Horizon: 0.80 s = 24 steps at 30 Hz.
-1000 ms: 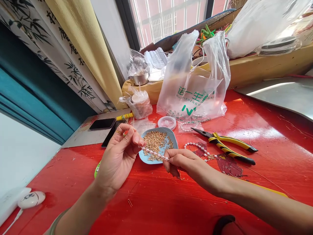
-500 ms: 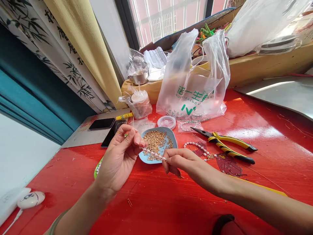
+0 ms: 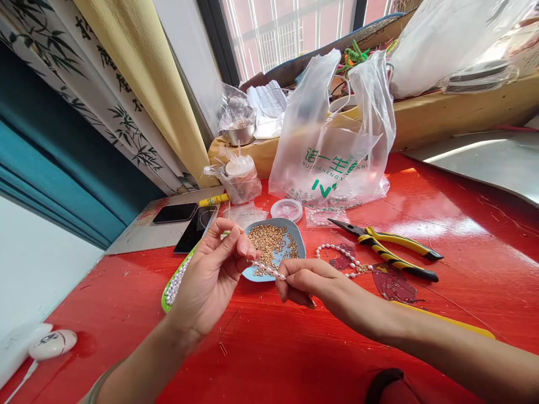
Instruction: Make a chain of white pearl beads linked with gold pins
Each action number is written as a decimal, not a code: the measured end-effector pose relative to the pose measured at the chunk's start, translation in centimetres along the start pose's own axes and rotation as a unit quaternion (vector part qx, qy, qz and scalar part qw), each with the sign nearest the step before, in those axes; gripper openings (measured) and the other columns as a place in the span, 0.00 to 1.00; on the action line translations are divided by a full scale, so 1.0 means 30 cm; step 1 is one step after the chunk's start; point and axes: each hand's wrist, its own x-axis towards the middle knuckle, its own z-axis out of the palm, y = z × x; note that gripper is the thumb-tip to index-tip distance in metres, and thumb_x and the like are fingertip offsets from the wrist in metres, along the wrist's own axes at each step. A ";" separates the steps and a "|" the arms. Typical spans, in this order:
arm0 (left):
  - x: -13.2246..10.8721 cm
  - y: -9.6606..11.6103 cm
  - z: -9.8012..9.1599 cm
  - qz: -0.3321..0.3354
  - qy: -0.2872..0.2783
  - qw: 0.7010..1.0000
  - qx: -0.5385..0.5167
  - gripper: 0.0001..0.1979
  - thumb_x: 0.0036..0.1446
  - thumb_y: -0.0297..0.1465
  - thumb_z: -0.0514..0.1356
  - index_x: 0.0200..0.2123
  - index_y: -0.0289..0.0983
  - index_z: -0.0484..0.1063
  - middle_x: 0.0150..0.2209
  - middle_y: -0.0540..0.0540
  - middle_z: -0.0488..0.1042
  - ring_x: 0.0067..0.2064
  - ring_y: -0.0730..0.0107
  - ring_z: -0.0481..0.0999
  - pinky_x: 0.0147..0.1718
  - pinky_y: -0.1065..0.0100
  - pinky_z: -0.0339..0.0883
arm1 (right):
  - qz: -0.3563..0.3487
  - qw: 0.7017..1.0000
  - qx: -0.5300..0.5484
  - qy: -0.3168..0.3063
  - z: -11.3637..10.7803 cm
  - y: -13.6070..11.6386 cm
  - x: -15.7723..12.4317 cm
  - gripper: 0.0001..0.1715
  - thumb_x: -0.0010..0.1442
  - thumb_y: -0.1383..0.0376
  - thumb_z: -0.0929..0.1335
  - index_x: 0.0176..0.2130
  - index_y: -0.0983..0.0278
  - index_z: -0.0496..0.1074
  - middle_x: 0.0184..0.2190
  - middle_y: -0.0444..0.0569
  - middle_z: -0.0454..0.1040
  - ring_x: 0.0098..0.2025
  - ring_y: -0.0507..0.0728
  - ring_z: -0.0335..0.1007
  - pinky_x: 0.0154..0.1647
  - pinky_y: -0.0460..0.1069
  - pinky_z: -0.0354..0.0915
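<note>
A short strand of pearl beads (image 3: 268, 270) stretches between my two hands, over the near edge of a blue dish (image 3: 300, 238) of small gold beads (image 3: 266, 240). My left hand (image 3: 214, 269) pinches the strand's left end between thumb and fingers. The right end sits between the closed fingertips of my right hand (image 3: 309, 280), where a small gold-coloured bit shows below. Partly behind my left hand lies a green tray (image 3: 167, 307) with white pearl beads (image 3: 176, 283). A finished-looking pearl loop (image 3: 337, 248) with a gold piece rests right of the dish.
Yellow-black long-nose pliers (image 3: 385, 247) lie at the right. Behind the dish are a round clear lid (image 3: 287, 210) and a plastic bag (image 3: 332, 151). A phone (image 3: 176, 213) and a wrapped cup (image 3: 241, 178) stand back left. A white mouse-like device (image 3: 54, 344) sits far left.
My left hand has shifted slightly right and down, bringing the hands closer and shortening the visible strand. More of the green tray shows behind it. The right hand moved slightly left.
</note>
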 end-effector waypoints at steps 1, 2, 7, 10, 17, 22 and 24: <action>-0.002 -0.001 0.004 -0.004 0.003 1.000 0.001 0.06 0.54 0.25 0.60 0.26 0.37 0.68 0.21 0.53 0.68 0.25 0.79 0.70 0.28 0.79 0.69 | 0.002 1.000 0.001 0.000 0.000 0.001 0.000 0.11 0.54 0.69 0.57 0.24 0.65 0.63 0.21 0.42 0.59 0.24 0.50 0.53 0.26 0.47 0.52; -0.004 -0.003 0.007 -0.008 0.004 1.000 0.001 0.06 0.54 0.25 0.60 0.26 0.37 0.68 0.20 0.53 0.68 0.25 0.79 0.70 0.28 0.79 0.69 | 0.003 1.000 0.002 0.000 0.001 0.002 0.001 0.11 0.54 0.69 0.56 0.24 0.65 0.63 0.21 0.42 0.60 0.24 0.50 0.55 0.27 0.47 0.53; -0.006 -0.006 0.010 -0.013 0.003 1.000 -0.001 0.05 0.53 0.26 0.61 0.27 0.37 0.67 0.20 0.53 0.68 0.25 0.79 0.70 0.28 0.80 0.69 | -0.008 1.000 -0.001 0.019 0.001 0.000 0.001 0.11 0.53 0.70 0.57 0.26 0.65 0.65 0.21 0.42 0.59 0.24 0.50 0.51 0.27 0.47 0.51; -0.005 -0.004 0.010 -0.013 0.004 1.000 -0.002 0.05 0.54 0.25 0.61 0.27 0.37 0.67 0.20 0.53 0.68 0.25 0.79 0.70 0.28 0.80 0.69 | -0.010 1.000 -0.004 0.027 -0.001 -0.005 -0.001 0.10 0.52 0.68 0.57 0.26 0.65 0.65 0.25 0.43 0.63 0.26 0.51 0.51 0.27 0.47 0.50; -0.013 -0.013 0.020 -0.028 0.004 1.000 -0.004 0.06 0.52 0.26 0.62 0.26 0.37 0.67 0.20 0.53 0.68 0.25 0.78 0.70 0.28 0.79 0.69 | 0.005 1.000 -0.008 0.013 0.001 0.002 -0.002 0.10 0.53 0.68 0.58 0.24 0.64 0.63 0.21 0.42 0.60 0.24 0.50 0.54 0.27 0.47 0.53; -0.017 -0.021 0.018 -0.029 0.001 1.000 -0.004 0.05 0.53 0.25 0.61 0.26 0.37 0.68 0.20 0.53 0.68 0.25 0.79 0.71 0.28 0.80 0.69 | 0.000 1.000 -0.013 0.021 0.003 0.001 -0.004 0.10 0.54 0.68 0.57 0.27 0.64 0.66 0.24 0.43 0.62 0.26 0.51 0.55 0.28 0.47 0.52; -0.018 -0.023 0.016 -0.029 -0.001 1.000 -0.005 0.05 0.53 0.25 0.61 0.27 0.37 0.68 0.20 0.53 0.68 0.25 0.79 0.70 0.28 0.79 0.69 | -0.005 1.000 -0.015 0.024 0.003 -0.005 -0.005 0.10 0.54 0.67 0.57 0.28 0.64 0.66 0.27 0.44 0.64 0.28 0.51 0.56 0.30 0.47 0.52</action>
